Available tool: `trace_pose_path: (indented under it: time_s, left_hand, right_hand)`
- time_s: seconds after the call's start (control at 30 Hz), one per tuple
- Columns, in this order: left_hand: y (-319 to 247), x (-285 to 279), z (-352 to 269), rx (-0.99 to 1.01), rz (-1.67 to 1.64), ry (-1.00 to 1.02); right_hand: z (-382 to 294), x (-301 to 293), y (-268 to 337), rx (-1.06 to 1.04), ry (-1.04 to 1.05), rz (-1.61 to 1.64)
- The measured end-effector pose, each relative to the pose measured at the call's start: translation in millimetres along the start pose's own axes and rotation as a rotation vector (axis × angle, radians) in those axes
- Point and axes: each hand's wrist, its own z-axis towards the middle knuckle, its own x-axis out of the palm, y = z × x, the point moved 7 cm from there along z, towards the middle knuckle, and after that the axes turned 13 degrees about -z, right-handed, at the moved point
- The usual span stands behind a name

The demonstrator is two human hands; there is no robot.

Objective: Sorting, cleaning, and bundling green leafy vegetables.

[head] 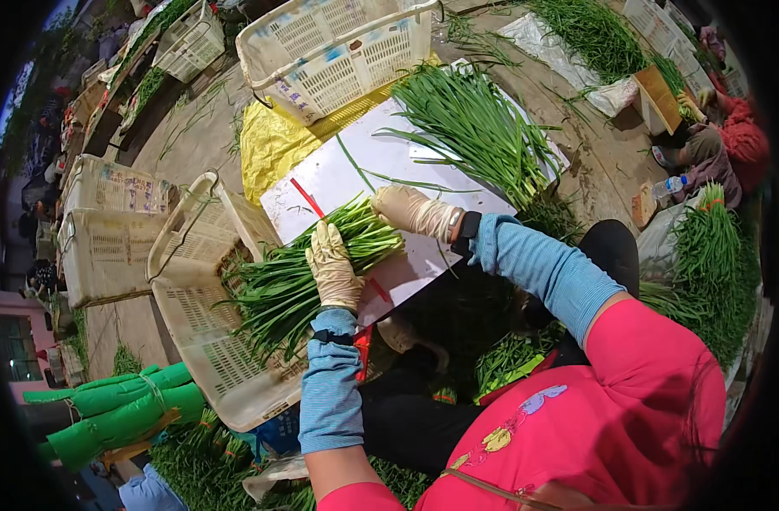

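A thick bundle of green garlic chives (pixel 281 281) lies across the near left corner of a white board (pixel 338 172), its leafy ends hanging over a plastic crate. My left hand (pixel 334 268), in an off-white glove, is laid over the bundle and clasps it. At the pale stem ends, my gloved right hand (pixel 412 212) has its fingers curled against the stems; what lies inside them is hidden. Loose chive blades (pixel 357 163) stretch over the board beside it. A larger pile of chives (pixel 479 128) covers the board's far right part.
An open white crate (pixel 198 319) stands at the board's left edge, another crate (pixel 345 64) beyond it on yellow sheeting (pixel 271 147). Red strips (pixel 306 197) mark the board. Green rolls (pixel 128 396) lie lower left. Tied chives (pixel 712 243) and a seated person (pixel 728 140) are at right.
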Motion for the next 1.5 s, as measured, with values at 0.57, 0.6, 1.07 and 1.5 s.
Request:
trace_pose_path:
  time_s: [0.57,0.6,1.07,1.5]
  left_hand:
    - [7.1,12.0,-1.2,-0.025,0.105,0.023]
    - [7.5,13.2,-1.4,-0.016,0.136,0.017]
    - [2.8,-7.9,16.0,-0.026,0.155,0.015]
    - [25.8,-14.1,64.4,-0.071,-0.15,0.254]
  right_hand:
    - [6.3,-32.2,23.5,0.096,-0.085,0.235]
    - [8.5,-33.0,27.2,0.072,-0.125,0.204]
    - [35.2,9.2,33.6,-0.111,0.118,0.093]
    - [20.0,49.6,-12.7,0.198,-0.34,1.102]
